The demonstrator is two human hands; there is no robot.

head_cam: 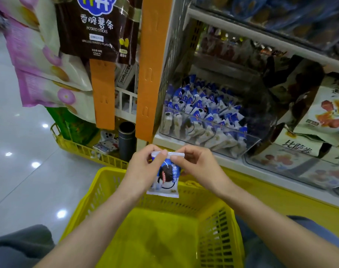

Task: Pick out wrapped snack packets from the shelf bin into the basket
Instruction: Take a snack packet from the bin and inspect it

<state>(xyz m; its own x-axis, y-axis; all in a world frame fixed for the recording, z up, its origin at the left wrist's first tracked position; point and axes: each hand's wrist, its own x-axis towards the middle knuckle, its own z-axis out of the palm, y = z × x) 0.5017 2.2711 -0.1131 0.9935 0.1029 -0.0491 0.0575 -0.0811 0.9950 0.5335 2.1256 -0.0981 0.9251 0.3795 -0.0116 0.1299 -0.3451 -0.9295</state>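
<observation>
Packet (165, 176) hung over my basket (219, 219), top seal pinched by my left hand (145, 165) and right hand (193, 163); the drop required both to let go.

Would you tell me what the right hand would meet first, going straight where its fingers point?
Most likely the left hand, which pinches the same snack packet right beside the right hand.

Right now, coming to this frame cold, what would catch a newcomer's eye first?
Centre frame, the left hand and right hand pinch the top seal of one blue-and-white snack packet over the yellow basket. Above and to the right of them, a clear bin holds a heap of matching packets.
</observation>
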